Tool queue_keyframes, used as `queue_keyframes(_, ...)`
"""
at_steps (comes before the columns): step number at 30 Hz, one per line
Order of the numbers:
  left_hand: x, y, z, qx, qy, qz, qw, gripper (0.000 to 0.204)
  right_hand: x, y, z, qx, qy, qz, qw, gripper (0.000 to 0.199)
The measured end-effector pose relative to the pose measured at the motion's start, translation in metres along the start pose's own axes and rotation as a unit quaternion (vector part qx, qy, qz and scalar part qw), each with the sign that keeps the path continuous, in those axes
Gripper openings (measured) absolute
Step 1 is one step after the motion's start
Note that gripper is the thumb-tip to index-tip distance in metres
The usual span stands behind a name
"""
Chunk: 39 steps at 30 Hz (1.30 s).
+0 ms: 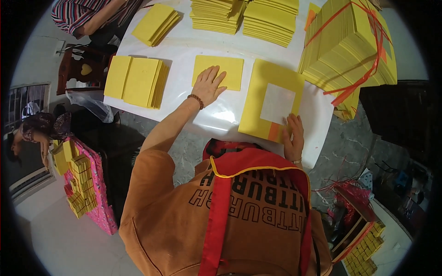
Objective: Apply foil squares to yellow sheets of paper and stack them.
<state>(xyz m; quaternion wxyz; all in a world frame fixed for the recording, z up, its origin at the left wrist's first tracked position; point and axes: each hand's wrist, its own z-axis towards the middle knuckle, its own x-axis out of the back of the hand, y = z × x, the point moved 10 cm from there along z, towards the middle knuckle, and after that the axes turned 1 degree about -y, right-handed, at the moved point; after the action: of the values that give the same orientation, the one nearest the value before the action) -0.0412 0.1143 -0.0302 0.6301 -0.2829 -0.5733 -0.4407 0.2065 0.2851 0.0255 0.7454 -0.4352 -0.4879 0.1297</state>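
Observation:
My left hand point(209, 87) lies flat, fingers stretched out, on a small yellow rectangle of folded paper or card point(230, 71) on the white table. To its right is a larger yellow sheet or pile of sheets point(253, 94), bearing a white square point(279, 102) and an orange patch point(275, 132) near its front edge. My right hand point(293, 138) rests at the right front corner of that larger piece, its fingers extended and slightly apart. Neither hand grips anything that I can see.
Folded yellow pieces point(142, 78) lie at the left in an overlapping row. Further stacks point(269, 25) stand at the back. A tall yellow bundle tied with red strip point(340, 43) is at the right. Someone in a striped sleeve point(69, 16) sits far left; a wooden chair point(76, 69) is nearby.

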Motion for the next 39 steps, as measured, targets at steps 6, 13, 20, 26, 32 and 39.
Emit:
queue_keyframes(6, 0.013, 0.006, 0.008, -0.030, -0.010, 0.029, 0.999, 0.047, 0.010, -0.013, 0.011, 0.054, 0.017, -0.012, 0.998, 0.029)
queue_keyframes(13, 0.058, 0.035, 0.023, -0.030, 0.052, 0.022, 0.998, 0.033, 0.007, -0.006, 0.024, 0.110, -0.010, -0.037, 0.993, 0.021)
queue_keyframes(20, 0.084, 0.186, -0.013, -0.268, -0.009, -0.125, 0.955, 0.029, -0.003, 0.013, 0.021, 0.090, -0.026, -0.064, 0.994, 0.017)
queue_keyframes(26, 0.072, 0.175, -0.005, -0.230, -0.076, -0.299, 0.923, 0.020, -0.008, 0.035, 0.021, 0.017, -0.037, 0.155, 0.987, 0.015)
queue_keyframes(32, 0.053, 0.164, 0.008, -0.151, -0.147, -0.362, 0.908, 0.014, -0.013, 0.046, 0.020, -0.057, -0.047, 0.256, 0.964, 0.030)
queue_keyframes(39, 0.025, 0.145, 0.011, 0.025, -0.262, -0.442, 0.857, 0.012, -0.014, 0.049, 0.022, -0.047, -0.041, 0.339, 0.939, 0.047)
